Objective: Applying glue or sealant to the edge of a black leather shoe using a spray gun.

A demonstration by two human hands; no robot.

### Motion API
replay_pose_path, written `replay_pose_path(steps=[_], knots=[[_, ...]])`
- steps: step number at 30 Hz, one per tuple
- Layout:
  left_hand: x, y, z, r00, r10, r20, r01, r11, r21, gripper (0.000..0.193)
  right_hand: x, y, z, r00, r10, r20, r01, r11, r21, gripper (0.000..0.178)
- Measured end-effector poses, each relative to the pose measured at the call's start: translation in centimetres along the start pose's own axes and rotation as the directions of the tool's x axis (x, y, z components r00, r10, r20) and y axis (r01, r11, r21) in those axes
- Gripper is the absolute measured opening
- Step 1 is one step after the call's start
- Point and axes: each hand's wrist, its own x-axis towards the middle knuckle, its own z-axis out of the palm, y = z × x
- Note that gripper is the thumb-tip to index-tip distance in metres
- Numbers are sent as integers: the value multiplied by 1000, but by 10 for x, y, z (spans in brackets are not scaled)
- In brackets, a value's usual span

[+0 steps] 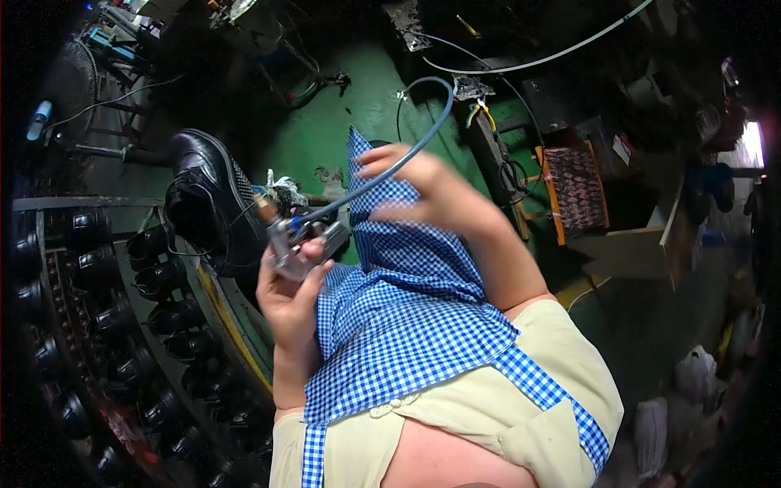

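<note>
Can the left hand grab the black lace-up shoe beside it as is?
Probably not cleanly: the left hand is wrapped around a metal spray gun. The black lace-up shoe looks close enough, though, and its near side seems otherwise unblocked.

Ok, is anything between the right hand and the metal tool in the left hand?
Yes: the blue-grey hose leading to the metal tool in the left hand crosses in front of the right hand in this view. That hand is blurred, so I can't tell whether it touches the hose.
</note>
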Motion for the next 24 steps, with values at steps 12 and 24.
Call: replay_pose_path(steps=[12,24], knots=[[-45,104,-112,960,277,45,-195,774,-602,96,-7,270,59,897,410,-165,-409,912,43,40],[-7,63,-135,981,-33,192,131,840,-526,41,-249,228,65,450,832,-325,-875,484,25,37]])
